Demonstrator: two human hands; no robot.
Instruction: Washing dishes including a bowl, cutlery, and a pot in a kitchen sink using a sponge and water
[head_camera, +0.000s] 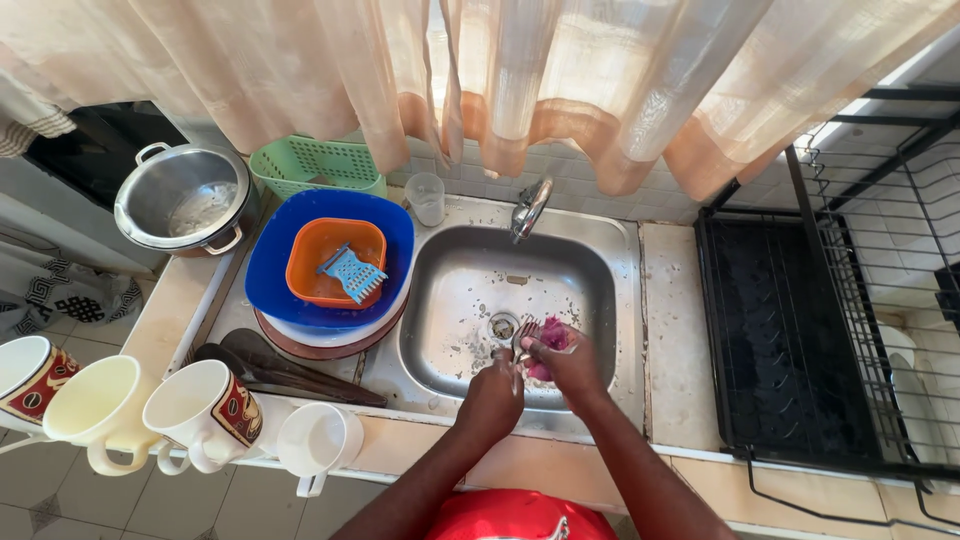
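Steel sink (600, 300) holds both hands over its front wall, at six o'clock from the tap (530, 207). The left hand (490, 400) is closed around a fork (520, 345); the right hand (570, 362) is clenched on a pink scouring pad (553, 336), touching the tines. A blue basin (270, 270) sits at nine o'clock.

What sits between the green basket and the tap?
A clear plastic cup stands on the sink ledge between the green basket and the tap, seen in the head view.
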